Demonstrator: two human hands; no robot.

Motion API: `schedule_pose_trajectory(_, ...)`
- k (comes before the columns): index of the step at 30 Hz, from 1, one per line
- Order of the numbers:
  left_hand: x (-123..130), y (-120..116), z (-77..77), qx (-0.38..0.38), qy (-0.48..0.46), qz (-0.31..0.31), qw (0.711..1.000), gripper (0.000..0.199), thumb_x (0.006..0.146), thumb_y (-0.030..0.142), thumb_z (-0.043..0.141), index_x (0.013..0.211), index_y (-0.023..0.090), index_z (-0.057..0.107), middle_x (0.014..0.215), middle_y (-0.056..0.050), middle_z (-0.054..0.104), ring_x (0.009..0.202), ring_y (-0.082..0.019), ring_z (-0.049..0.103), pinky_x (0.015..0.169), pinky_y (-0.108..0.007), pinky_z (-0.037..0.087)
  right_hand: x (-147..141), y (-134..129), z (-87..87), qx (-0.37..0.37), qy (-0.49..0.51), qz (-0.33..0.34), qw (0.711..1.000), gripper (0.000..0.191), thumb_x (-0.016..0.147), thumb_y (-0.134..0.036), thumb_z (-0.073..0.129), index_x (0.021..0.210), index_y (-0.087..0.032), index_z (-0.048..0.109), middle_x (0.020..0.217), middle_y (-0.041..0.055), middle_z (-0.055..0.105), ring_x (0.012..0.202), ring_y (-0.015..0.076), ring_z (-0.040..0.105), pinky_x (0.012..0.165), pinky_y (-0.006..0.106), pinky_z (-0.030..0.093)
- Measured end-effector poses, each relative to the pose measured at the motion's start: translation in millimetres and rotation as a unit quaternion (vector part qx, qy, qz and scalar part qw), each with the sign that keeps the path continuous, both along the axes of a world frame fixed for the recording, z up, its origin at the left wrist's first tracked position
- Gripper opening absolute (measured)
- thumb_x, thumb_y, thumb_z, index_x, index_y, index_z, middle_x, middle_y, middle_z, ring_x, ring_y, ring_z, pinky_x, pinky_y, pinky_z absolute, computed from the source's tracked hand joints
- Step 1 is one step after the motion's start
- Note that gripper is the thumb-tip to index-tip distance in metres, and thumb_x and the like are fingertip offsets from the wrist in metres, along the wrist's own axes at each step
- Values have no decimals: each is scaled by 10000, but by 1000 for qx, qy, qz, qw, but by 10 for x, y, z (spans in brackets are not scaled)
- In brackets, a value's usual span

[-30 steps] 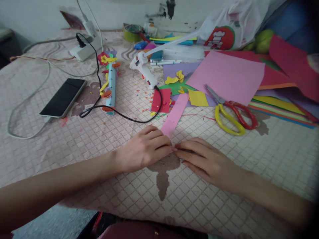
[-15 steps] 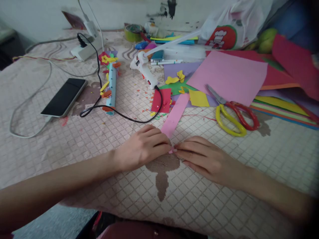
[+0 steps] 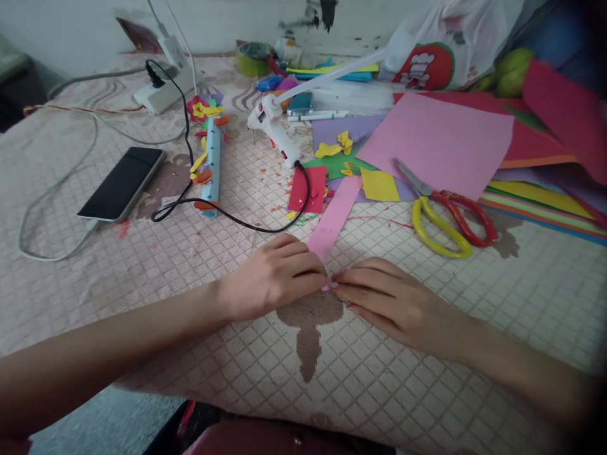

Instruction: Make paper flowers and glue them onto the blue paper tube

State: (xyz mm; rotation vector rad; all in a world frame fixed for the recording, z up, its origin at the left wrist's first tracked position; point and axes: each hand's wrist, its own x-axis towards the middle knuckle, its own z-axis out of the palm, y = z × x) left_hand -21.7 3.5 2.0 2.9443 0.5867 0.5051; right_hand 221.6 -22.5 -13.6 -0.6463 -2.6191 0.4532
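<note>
Left hand [image 3: 275,279] and right hand [image 3: 396,300] pinch a pink strip [image 3: 336,217] at its near end, seemingly folding; next likely needs even pressure.

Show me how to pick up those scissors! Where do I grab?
Probably best to take the scissors by the yellow handle and red handle, coming from the near right. Both loops lie at that end, while the blades point away to the far left, so your fingers should stay clear of them.
</note>
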Motion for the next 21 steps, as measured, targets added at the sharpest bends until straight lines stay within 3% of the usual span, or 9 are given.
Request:
schedule_pose_trajectory(16, 20, -67, -8, -12, 13, 28, 999, 186, 936, 194, 423, 963, 209, 606, 982, -16, 658, 936, -155, 560, 891, -337, 405, 2, -4, -4, 3, -2, -1, 1000, 295, 886, -127, 502, 1170, -114, 581, 1120, 110, 620, 1068, 213, 520, 898, 386, 492)
schedule_pose_trajectory(21, 64, -134, -41, -48, -9, 62, 997, 155, 919, 198, 460, 953, 189, 611, 949, -30, 648, 902, -159, 563, 873, -348, 413, 6, 1, -10, 5, 4, -4, 1000, 314, 886, -134, 497, 1190, -144, 578, 1123, 100, 626, 1070, 214, 532, 887, 396, 500)
